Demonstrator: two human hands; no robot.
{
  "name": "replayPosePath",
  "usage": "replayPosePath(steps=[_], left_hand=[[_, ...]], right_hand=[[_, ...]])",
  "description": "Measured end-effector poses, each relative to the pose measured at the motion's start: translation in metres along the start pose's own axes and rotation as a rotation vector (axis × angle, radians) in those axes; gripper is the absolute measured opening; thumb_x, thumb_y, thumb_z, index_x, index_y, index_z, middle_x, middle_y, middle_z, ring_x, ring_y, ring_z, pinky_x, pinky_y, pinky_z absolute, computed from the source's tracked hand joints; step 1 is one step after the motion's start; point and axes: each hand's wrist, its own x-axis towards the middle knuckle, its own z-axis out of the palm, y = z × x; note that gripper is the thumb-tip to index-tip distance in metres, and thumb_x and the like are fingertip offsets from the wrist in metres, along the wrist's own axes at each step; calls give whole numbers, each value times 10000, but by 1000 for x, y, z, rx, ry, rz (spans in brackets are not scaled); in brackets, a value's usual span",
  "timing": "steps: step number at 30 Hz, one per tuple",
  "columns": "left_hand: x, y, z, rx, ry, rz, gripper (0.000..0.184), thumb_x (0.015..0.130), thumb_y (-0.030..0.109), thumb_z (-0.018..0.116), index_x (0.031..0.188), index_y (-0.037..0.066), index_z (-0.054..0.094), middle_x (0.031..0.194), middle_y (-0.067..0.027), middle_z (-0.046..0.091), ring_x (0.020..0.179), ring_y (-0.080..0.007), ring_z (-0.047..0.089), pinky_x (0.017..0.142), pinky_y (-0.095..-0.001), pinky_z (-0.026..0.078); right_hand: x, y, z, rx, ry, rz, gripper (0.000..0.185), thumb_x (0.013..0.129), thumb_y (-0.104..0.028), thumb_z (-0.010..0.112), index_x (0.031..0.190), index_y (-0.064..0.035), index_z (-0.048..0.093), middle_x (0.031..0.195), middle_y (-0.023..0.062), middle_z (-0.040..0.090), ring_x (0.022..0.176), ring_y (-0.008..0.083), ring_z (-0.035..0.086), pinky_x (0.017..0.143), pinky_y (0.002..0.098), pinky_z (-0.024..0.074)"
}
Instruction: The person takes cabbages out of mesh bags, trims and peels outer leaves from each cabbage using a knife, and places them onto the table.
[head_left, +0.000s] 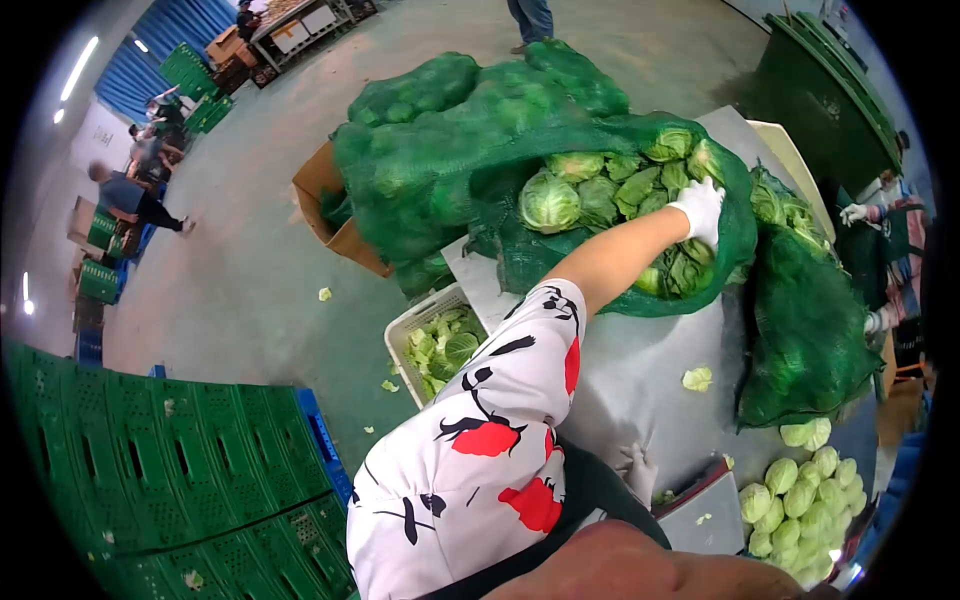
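My left hand, in a white glove, reaches into the mouth of an open green mesh sack. Its fingers are spread against the cabbages there, and I cannot see it grip one. A round pale cabbage lies at the left of the opening, among several leafier heads. Low and close to my body, my right hand, also gloved, hangs over the grey tabletop with its fingers apart and nothing visible in them. Beside it is a red-edged tray or board. A loose leaf lies on the tabletop.
More full mesh sacks are heaped behind, and another sack stands at right. Trimmed cabbages are piled lower right. A white crate holds leaves. Green crates are stacked at left. A co-worker's gloved hand shows at far right.
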Motion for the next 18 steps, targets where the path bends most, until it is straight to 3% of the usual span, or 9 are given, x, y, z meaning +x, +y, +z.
replayPosePath(steps=[2,6,8,11,12,14,16,18], left_hand=[[-17,6,-17,118,-128,-21,1139,538,608,896,1395,-10,471,1362,-238,442,1237,-398,516,943,-493,544],[-27,-4,12,-157,75,-90,1169,547,529,901,1464,-6,411,1392,-253,419,1246,-432,500,994,-481,520],[-47,-4,24,-316,218,-99,1164,529,361,942,1471,2,359,1421,-243,407,1291,-447,465,1049,-472,480],[-76,-21,33,-593,280,-92,1242,497,338,960,1499,26,296,1395,-232,400,1326,-408,422,1125,-449,393],[-75,-34,42,-657,313,-101,1253,509,364,978,1501,29,290,1404,-213,434,1290,-364,488,1096,-426,430],[-88,-63,41,-1237,156,-126,1112,630,347,946,1487,11,321,1387,-188,509,1238,-309,565,1040,-401,484],[-144,-56,-1,-1682,33,-250,850,812,284,827,1459,-16,365,1345,-170,575,1198,-277,611,994,-392,525],[-173,-64,6,-1863,19,-73,685,914,278,711,1449,-15,401,1340,-153,587,1228,-269,595,995,-409,531]], right_hand=[[13,3,-4,-10,-8,25,377,1016,-258,596,1267,22,562,979,121,728,538,124,621,431,235,464],[14,2,-7,-38,-36,16,397,1013,-269,603,1277,22,544,968,113,727,542,118,619,434,234,469],[17,0,-5,-46,-50,-3,360,1017,-261,596,1245,15,568,953,103,724,542,114,612,435,238,473],[12,-8,-6,-89,-44,14,328,1021,-255,588,1215,8,593,948,92,724,537,111,602,438,238,474],[11,-9,-6,-77,-34,1,317,1023,-255,586,1204,5,602,947,89,725,536,110,599,440,238,474],[0,-9,-10,-80,-22,-2,304,1023,-258,586,1184,-1,615,940,83,725,534,108,595,443,238,472],[-13,-15,-14,-102,-19,5,298,1020,-265,591,1166,-7,624,928,78,725,534,106,591,446,236,468],[-27,-17,-14,21,7,-19,306,1015,-275,600,1161,-7,628,915,73,723,524,106,582,446,237,456]])
